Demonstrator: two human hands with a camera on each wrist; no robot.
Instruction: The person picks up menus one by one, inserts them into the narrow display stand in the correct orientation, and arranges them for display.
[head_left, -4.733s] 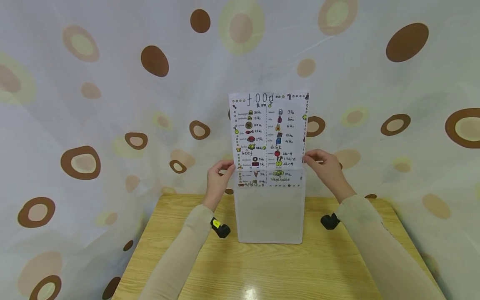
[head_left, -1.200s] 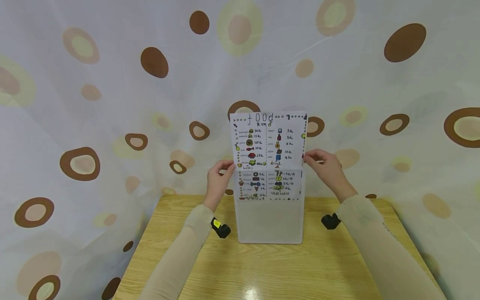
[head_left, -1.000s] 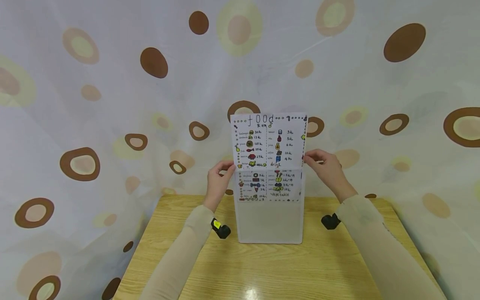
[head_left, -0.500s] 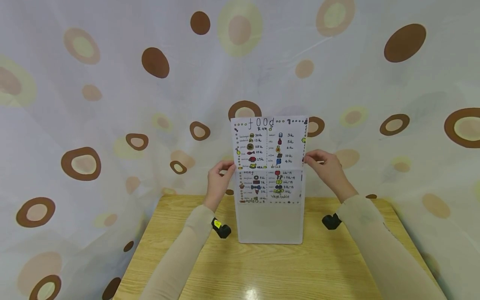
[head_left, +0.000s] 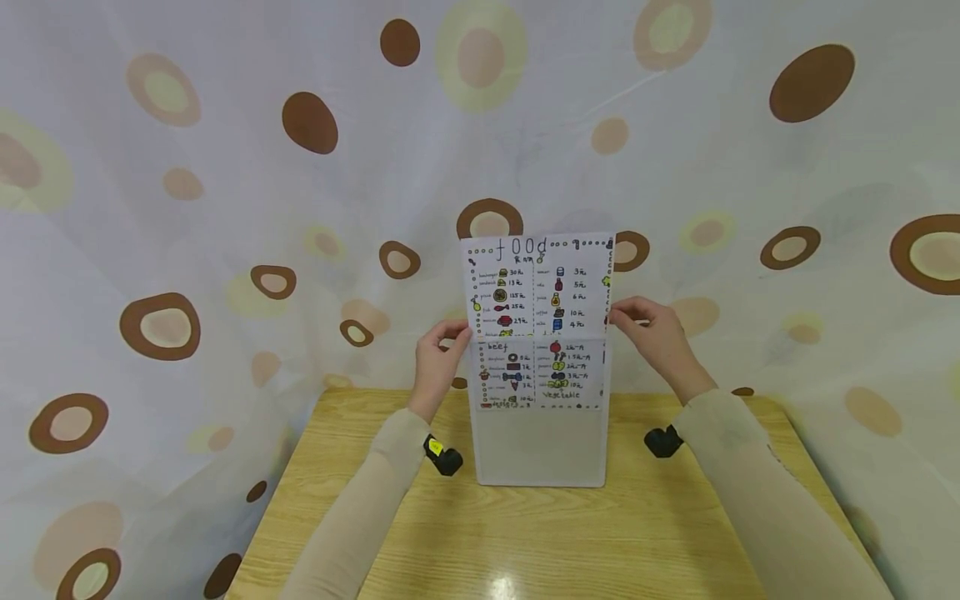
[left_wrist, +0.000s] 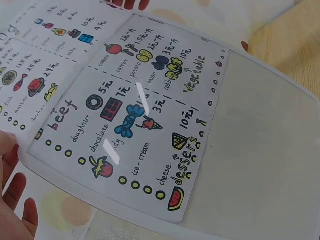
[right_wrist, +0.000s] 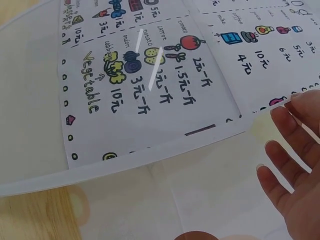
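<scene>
Upright translucent frosted plastic sleeve (head_left: pixel 538 433) standing on its bottom edge on light wood-grain table (head_left: pixel 525 533), far side of table, centred. White hand-drawn menu sheet headed "food" (head_left: pixel 537 283) partly lowered into sleeve from the top opening. Lower half of sheet (beef, dessert, vegetable sections) visible behind the plastic in both wrist views; upper half (prices, drink column) projecting above sleeve mouth.

Left hand (head_left: pixel 437 354) at left edge of sheet, at sleeve mouth, fingertips pinching sheet edge. Right hand (head_left: pixel 651 333) at right edge, same height, fingers curled onto sheet edge. Hands well apart, one per side, sheet held between. In right wrist view fingers (right_wrist: pixel 287 165) seen just beside sleeve corner, exact contact not resolved there.

Progress, judged: insertion roughly half done. Bottom edge of sheet well short of sleeve bottom; blank plastic below it. Remaining: rest of the sheet to go down until the heading sits inside.

Surroundings: small black wrist-mounted cameras (head_left: pixel 444 458) on both forearms, pale long sleeves (head_left: pixel 360 508). Table backed and flanked by white draped curtain with brown and yellow oval spots (head_left: pixel 225 167). Glare patch on near table edge.
</scene>
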